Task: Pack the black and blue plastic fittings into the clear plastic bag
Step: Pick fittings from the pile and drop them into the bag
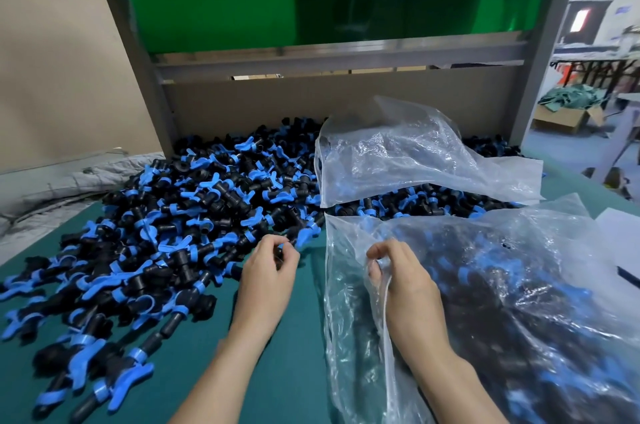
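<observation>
A big heap of black and blue plastic fittings (180,209) covers the left and middle of the green table (291,354). My left hand (268,271) is at the heap's near edge, its fingers curled round a black and blue fitting (292,243). A clear plastic bag (502,302) holding many fittings lies at the right. My right hand (401,271) pinches the bag's open edge and holds it up.
A second clear bag (408,153) lies crumpled over the fittings behind the first. Cardboard walls (311,105) and a grey metal frame (339,58) close off the back. A grey sack (69,181) lies at the far left. White paper (620,233) sits at the right edge.
</observation>
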A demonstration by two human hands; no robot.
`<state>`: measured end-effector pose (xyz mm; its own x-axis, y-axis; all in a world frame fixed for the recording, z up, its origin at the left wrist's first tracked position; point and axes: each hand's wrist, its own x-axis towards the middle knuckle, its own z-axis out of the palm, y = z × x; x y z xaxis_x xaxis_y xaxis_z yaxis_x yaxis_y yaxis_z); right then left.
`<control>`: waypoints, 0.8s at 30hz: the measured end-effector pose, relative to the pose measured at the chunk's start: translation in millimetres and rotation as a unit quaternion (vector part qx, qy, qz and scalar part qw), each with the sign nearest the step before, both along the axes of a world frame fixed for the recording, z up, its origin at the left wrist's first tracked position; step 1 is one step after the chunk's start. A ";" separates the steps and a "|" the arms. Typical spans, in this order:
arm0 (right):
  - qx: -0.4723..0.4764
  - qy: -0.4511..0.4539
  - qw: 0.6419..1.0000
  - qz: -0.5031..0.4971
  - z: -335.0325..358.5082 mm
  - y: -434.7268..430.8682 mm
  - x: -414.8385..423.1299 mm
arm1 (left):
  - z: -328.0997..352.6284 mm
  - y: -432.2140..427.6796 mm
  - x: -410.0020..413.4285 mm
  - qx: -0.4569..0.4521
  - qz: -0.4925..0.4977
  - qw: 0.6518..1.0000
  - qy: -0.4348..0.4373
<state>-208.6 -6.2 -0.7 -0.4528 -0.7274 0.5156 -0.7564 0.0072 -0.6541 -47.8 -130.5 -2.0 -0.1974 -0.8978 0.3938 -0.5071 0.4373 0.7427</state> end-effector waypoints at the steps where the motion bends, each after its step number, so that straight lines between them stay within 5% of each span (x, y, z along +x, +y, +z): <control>1: -0.002 0.010 1.000 -0.002 -0.1 -0.5 0.1 | 0.2 4.8 2.7 0.030 -0.027 0.996 0.084; 4: -0.006 0.030 1.000 -0.005 -0.5 -1.6 -0.3 | 3.7 22.2 4.3 0.121 -0.083 0.955 0.260; 8: -0.016 0.046 0.999 -0.004 -2.3 -1.3 -0.2 | 7.8 39.4 -4.7 0.191 -0.135 0.909 0.344; 24: 0.057 0.115 0.992 0.002 5.0 0.1 5.7 | 4.5 38.6 -4.4 0.257 -0.200 0.894 0.308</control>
<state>-202.8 -6.1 4.3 -0.3287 -0.7890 0.5190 -0.8860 0.0673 -0.4588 -52.2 -91.9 2.5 -0.4315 -0.8973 0.0937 0.1880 0.0121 0.9821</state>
